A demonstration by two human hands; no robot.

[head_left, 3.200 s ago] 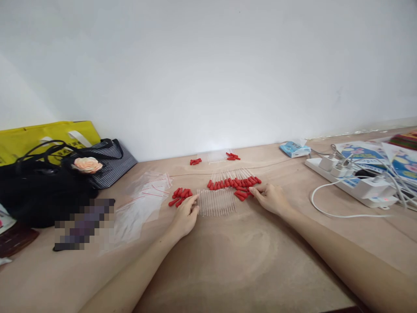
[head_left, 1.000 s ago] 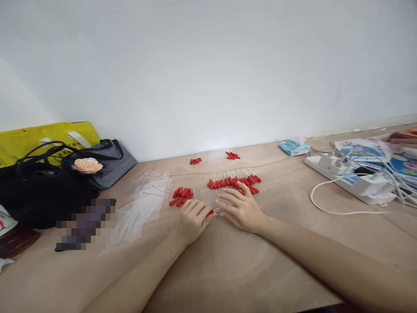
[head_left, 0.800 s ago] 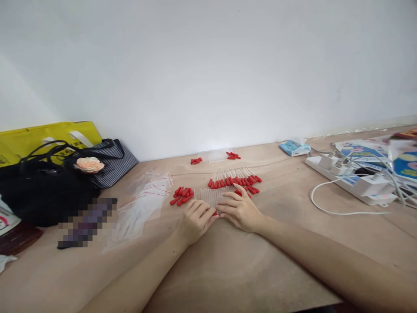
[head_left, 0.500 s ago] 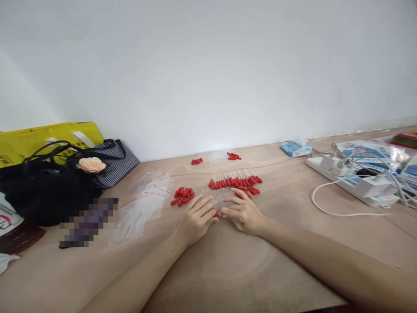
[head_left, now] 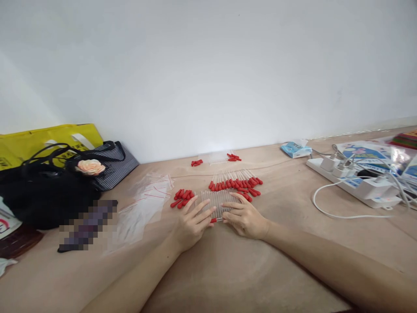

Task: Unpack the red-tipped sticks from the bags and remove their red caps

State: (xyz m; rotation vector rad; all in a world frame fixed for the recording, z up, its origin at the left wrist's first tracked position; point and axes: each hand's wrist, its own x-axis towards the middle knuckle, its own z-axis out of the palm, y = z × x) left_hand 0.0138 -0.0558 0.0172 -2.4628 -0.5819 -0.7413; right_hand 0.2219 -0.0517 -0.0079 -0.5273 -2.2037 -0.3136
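My left hand [head_left: 193, 224] is closed on a red rubber bulb [head_left: 213, 220], its outer fingers stretched over the tubes. Facing it, my right hand [head_left: 244, 217] pinches a thin clear dropper tube [head_left: 219, 219], whose end meets the bulb's mouth. How deep the tube sits in the bulb is hidden by the fingers. Just beyond both hands lies a row of bare clear tubes [head_left: 213, 198]. Loose red bulbs [head_left: 184, 195] are piled left of that row, and more bulbs [head_left: 250, 192] lie at its right. Behind them, droppers [head_left: 234, 182] with red bulbs fitted lie side by side.
Clear zip bags [head_left: 140, 213] are spread on the left, near a black bag [head_left: 48, 195]. Against the wall lie a filled clear bag [head_left: 215, 157] and small red bulb groups. A power strip [head_left: 352, 180] with white cables and a tissue pack [head_left: 296, 149] stand right.
Both hands have moved slightly nearer to me, with the bulb and tube. The tube now shows between my fingertips, lined up with the bulb. The rows of tubes and droppers look unchanged.
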